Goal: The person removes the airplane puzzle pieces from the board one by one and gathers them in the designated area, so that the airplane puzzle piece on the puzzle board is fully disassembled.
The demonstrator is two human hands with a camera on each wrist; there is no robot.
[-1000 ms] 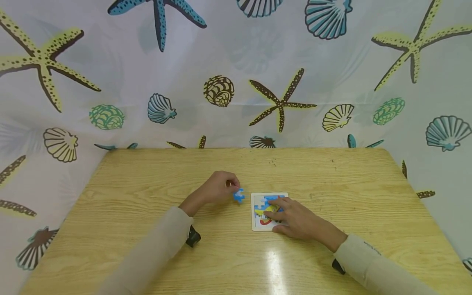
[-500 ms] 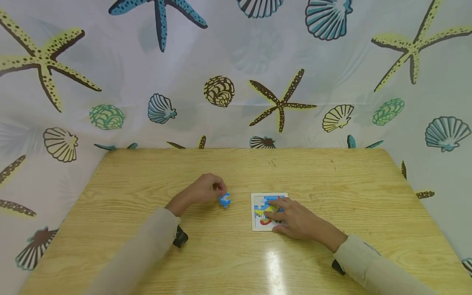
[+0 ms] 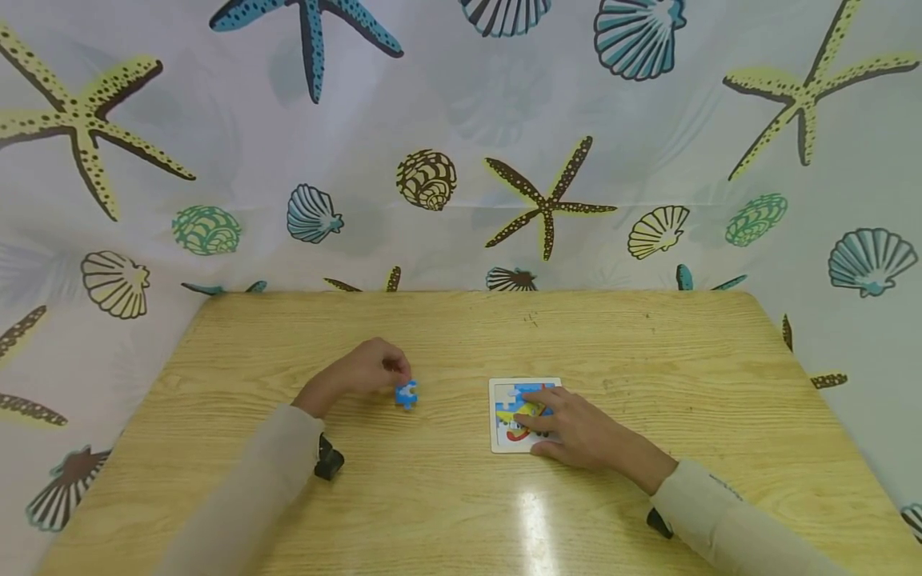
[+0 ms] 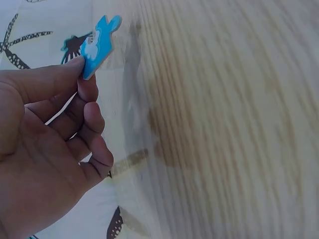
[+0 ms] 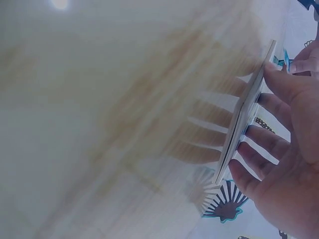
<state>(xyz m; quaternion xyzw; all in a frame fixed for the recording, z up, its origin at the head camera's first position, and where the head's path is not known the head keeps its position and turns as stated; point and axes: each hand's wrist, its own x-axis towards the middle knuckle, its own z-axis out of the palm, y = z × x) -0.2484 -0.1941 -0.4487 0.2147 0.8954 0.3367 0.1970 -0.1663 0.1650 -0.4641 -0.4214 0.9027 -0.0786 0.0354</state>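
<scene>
My left hand [image 3: 360, 369] pinches a blue and white jigsaw piece [image 3: 406, 396] between thumb and forefinger, left of the puzzle. Up close in the left wrist view, the jigsaw piece [image 4: 99, 46] is held by its edge, over the table. A small square jigsaw puzzle with a white frame [image 3: 494, 436] lies flat, showing a yellow and red airplane on blue. Bare pale backing shows at its upper left. My right hand [image 3: 582, 427] rests on the puzzle's right side with fingers spread, covering part of the picture. The right wrist view shows the fingertips along the thin board [image 5: 244, 112].
The wooden table [image 3: 648, 344] has a light grain and a glare spot near the front. Behind and beside it hangs a white cloth [image 3: 374, 232] printed with starfish and shells. A dark wrist camera [image 3: 329, 460] sits at the left cuff.
My left hand has moved left across the table, away from the puzzle, carrying the blue jigsaw piece. The right hand and the puzzle have stayed in place.
</scene>
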